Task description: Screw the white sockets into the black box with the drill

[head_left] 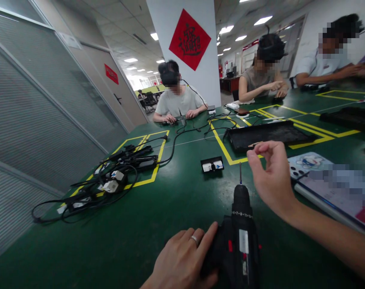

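Note:
A black cordless drill (242, 241) lies in front of me on the green table, its long bit (240, 173) pointing away from me. My left hand (185, 257), with a ring on one finger, is closed around the drill's dark handle, which it partly hides. To the right of the bit, my right hand (271, 176) is raised with its fingers curled and thumb and forefinger close together. Whatever is between those fingertips, if anything, is too small to make out. Left of the bit sits a small black case with white pieces (212, 165).
Black cables and adapters (119, 172) are heaped at the left. A shallow black tray (266, 134) lies beyond my right hand. At the right are a phone (309, 162) and a tablet-like device (339, 196). Several people wearing headsets sit around the table (158, 208).

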The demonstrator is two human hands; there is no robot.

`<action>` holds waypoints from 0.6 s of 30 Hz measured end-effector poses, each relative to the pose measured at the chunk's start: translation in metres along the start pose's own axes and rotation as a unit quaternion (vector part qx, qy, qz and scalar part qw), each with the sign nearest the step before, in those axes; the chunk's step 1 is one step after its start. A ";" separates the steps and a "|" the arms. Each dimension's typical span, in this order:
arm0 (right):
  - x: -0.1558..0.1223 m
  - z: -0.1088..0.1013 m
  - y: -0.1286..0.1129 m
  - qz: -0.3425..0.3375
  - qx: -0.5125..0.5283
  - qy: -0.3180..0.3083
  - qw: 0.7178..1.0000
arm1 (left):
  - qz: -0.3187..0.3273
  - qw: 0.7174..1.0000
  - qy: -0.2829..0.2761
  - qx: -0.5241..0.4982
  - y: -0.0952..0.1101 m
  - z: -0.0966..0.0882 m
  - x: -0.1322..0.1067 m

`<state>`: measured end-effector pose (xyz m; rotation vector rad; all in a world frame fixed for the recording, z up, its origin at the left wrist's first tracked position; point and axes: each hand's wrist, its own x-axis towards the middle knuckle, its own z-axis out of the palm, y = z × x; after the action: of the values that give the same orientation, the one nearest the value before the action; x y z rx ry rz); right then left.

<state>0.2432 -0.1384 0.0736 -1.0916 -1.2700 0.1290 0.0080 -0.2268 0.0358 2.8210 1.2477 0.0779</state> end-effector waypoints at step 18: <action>-0.029 -0.027 0.072 0.392 0.152 -0.113 0.901 | 0.016 0.986 0.142 -0.086 0.006 -0.007 0.014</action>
<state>0.2881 -0.1338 0.0052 -1.2775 -0.8947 1.0546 0.0210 -0.2205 0.0441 2.7486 1.1769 0.5796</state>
